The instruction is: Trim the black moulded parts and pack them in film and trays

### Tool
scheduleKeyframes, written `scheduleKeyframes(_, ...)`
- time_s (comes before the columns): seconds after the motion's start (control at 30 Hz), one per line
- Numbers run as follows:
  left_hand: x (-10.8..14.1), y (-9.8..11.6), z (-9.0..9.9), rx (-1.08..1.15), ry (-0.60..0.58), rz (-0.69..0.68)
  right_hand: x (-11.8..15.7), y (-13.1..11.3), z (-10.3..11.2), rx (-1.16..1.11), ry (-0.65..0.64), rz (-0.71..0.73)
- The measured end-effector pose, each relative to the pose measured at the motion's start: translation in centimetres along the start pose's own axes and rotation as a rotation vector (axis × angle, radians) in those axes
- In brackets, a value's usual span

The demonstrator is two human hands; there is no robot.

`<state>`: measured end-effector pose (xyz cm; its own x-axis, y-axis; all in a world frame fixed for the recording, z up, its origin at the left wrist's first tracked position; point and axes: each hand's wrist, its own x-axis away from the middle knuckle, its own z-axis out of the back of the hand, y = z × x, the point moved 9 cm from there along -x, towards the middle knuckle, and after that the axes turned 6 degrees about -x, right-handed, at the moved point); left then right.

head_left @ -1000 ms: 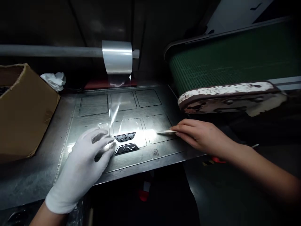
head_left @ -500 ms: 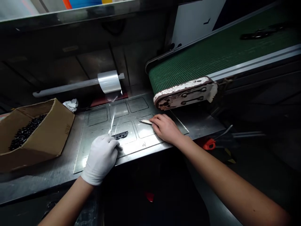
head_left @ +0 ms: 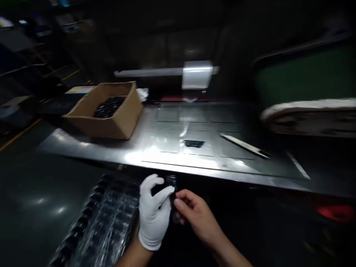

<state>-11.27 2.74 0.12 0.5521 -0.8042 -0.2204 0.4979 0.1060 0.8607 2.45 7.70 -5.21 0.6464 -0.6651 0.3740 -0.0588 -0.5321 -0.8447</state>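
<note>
My left hand (head_left: pixel 154 211), in a white glove, is closed on a small black plastic part (head_left: pixel 172 181) below the table's front edge. On the part's right side, my bare right hand (head_left: pixel 196 211) pinches it between thumb and fingers. Blur and darkness hide the part's detail. A similar black plastic piece (head_left: pixel 194 143) lies flat on the clear sheet (head_left: pixel 167 128) on the metal table. To its right rests a slim white craft knife (head_left: pixel 244 144), touched by neither hand.
An open cardboard box (head_left: pixel 133 111) of black parts stands on the table's left. A roll of clear film (head_left: pixel 197 76) hangs on a rod behind. Black trays under clear plastic (head_left: pixel 105 222) sit lower left. A green conveyor (head_left: pixel 308 78) is at right.
The view has swung left. My right hand has let go of the craft knife and my left hand of the black piece; both hands have drawn back off the table onto another black part.
</note>
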Motion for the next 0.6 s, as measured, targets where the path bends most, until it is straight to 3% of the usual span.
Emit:
scheduleKeyframes(0.07, 1.5, -2.8, 0.5, 0.063, -0.084, 0.187, -0.3, 1.7, 0.5, 0.153, 0.025, -0.023)
scheduleKeyframes(0.17, 4.3, -6.8, 0.8, 0.131, -0.17, 0.439, -1.6, 3.3, 0.2, 0.558, -0.08, 0.052)
scheduleKeyframes(0.27, 7.6, -11.7, 0.9, 0.203, -0.168, 0.688, -2.7, 5.1, -2.2, 0.93, -0.228, 0.24)
scheduleKeyframes(0.37, 11.2, -17.1, 2.6, 0.248, -0.095, 0.906, -2.9, 7.6, -5.8, 1.083, -0.45, 0.317)
scheduleKeyframes(0.47, 15.5, -22.1, 8.2, 0.21, 0.092, 1.09, -2.5, 9.4, -8.2, 1.077, -0.651, 0.279)
scheduleKeyframes(0.6, 22.4, -26.6, 19.4, 0.067, 0.378, 1.274, -3.3, 10.0, -7.1, 1.111, -0.646, 0.255)
